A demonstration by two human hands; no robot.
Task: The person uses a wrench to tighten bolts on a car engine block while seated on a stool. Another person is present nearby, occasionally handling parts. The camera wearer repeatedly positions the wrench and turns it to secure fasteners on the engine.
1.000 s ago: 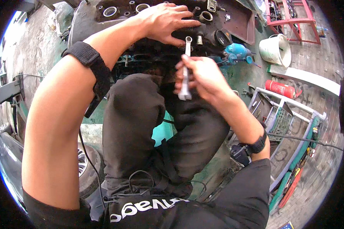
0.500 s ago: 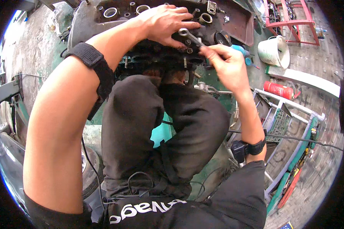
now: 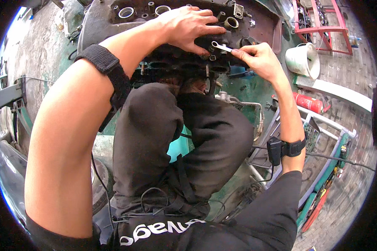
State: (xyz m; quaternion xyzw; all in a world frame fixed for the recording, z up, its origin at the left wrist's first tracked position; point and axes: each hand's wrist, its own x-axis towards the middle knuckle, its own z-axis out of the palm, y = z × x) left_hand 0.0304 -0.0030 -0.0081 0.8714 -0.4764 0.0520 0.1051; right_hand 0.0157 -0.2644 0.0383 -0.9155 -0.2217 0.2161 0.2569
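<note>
A dark, greasy engine part [image 3: 98,27] with round openings and bolts lies across the top of the view. My left hand [image 3: 189,28] rests on it with the fingers spread, the thumb pointing down near a small round fitting [image 3: 213,57]. My right hand [image 3: 262,60] pinches one end of a ring wrench [image 3: 222,47] between thumb and fingers. The wrench's ring end is just right of my left thumb, above the engine part. Whether the ring sits around a bolt, I cannot tell.
My bent knees [image 3: 148,108] are close below the engine part. To the right are a white bucket [image 3: 299,60], a red fire extinguisher [image 3: 308,102], a red metal frame [image 3: 322,29] and a metal-framed cart [image 3: 322,117]. A black cable [image 3: 339,159] crosses the lower right.
My right hand has moved to the right with the wrench, which now lies flatter. My left hand stays spread on the engine part. The whole view has shifted slightly.
</note>
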